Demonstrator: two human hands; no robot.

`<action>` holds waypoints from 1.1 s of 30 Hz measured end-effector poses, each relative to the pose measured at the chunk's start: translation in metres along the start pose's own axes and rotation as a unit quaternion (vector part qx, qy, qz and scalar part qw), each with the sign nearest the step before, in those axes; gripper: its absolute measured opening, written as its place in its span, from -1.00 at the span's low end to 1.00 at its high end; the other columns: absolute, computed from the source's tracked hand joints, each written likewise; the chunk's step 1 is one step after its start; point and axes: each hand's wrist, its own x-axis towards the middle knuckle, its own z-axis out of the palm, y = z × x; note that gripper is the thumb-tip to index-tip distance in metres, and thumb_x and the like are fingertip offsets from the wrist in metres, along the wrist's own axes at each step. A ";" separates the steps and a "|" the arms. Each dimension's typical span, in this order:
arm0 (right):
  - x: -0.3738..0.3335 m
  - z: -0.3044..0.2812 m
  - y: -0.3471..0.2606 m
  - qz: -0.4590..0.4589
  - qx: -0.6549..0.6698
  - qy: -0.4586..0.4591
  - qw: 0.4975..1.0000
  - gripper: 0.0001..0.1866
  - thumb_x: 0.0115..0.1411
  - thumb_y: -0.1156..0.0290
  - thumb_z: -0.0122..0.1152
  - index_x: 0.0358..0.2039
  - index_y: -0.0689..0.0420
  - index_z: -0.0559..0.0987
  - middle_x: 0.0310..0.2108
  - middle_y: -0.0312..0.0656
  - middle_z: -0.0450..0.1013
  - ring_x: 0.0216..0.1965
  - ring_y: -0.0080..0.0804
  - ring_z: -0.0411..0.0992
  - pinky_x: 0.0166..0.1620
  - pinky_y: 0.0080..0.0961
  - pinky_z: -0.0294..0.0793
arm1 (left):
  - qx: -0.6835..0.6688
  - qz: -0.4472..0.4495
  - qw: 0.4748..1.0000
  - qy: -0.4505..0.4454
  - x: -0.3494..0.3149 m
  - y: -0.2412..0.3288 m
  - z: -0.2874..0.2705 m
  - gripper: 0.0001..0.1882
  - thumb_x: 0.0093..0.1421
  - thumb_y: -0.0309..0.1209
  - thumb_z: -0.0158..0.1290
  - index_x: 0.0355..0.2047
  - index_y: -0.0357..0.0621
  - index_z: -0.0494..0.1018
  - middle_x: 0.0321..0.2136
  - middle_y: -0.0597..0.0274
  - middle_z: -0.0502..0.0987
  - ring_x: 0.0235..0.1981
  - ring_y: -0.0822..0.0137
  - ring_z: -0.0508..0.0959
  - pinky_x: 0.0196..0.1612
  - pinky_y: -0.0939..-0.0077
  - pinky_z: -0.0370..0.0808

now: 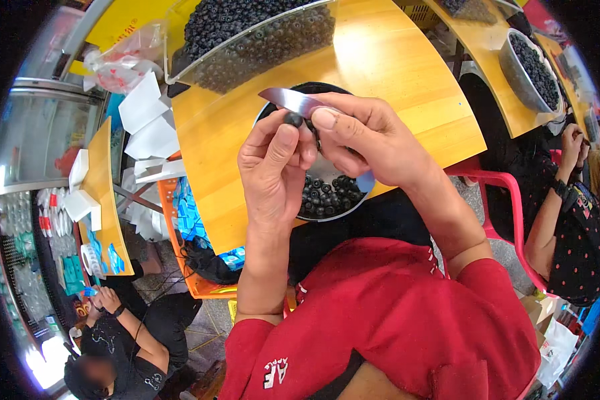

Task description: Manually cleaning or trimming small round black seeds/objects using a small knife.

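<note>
My left hand (273,163) is closed, pinching a dark round fruit that looks like a blueberry (293,119) between thumb and fingers. My right hand (373,137) grips a small knife (288,100), thumb against the blade, which points left just above the berry. Most of the knife's handle is hidden in my fingers. Under both hands, at the table's near edge, is a round bowl (323,171) with a pale inside. Loose dark berries (327,197) lie in its near part; my hands cover much of the rest.
A clear bin (267,47) heaped with dark berries stands at the far side of the wooden table (413,87). An orange crate (192,283) with blue packets sits left. Two other people work nearby, at lower left and right. A pink chair (513,200) stands right.
</note>
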 end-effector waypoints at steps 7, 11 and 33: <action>0.000 0.003 0.004 0.007 -0.004 0.013 1.000 -0.61 0.31 0.27 -0.12 0.05 0.22 0.37 -0.73 -0.47 0.22 -0.77 -0.82 0.03 -0.70 -0.76 -0.04 | -0.001 0.021 1.000 0.010 -0.001 -0.003 -0.001 -0.78 0.15 -0.48 0.07 -0.16 -0.16 0.49 -0.46 0.15 0.53 -0.55 0.40 0.43 -0.49 0.63 0.35; 0.001 0.003 0.005 0.006 -0.014 0.014 1.000 -0.62 0.31 0.27 -0.12 0.05 0.22 0.38 -0.74 -0.47 0.21 -0.77 -0.82 0.03 -0.69 -0.77 -0.03 | -0.011 0.024 1.000 0.000 -0.001 -0.003 -0.005 -0.78 0.15 -0.48 0.06 -0.17 -0.16 0.49 -0.48 0.17 0.52 -0.55 0.41 0.43 -0.49 0.64 0.35; 0.008 0.001 0.004 -0.025 -0.092 0.047 0.994 -0.68 0.27 0.29 -0.01 -0.06 0.20 0.47 -0.69 -0.48 0.28 -0.73 -0.83 0.07 -0.67 -0.80 -0.03 | 0.062 -0.010 0.998 0.017 -0.005 0.005 0.002 -0.77 0.19 -0.45 0.02 -0.16 -0.25 0.46 -0.48 0.22 0.50 -0.54 0.42 0.45 -0.48 0.66 0.36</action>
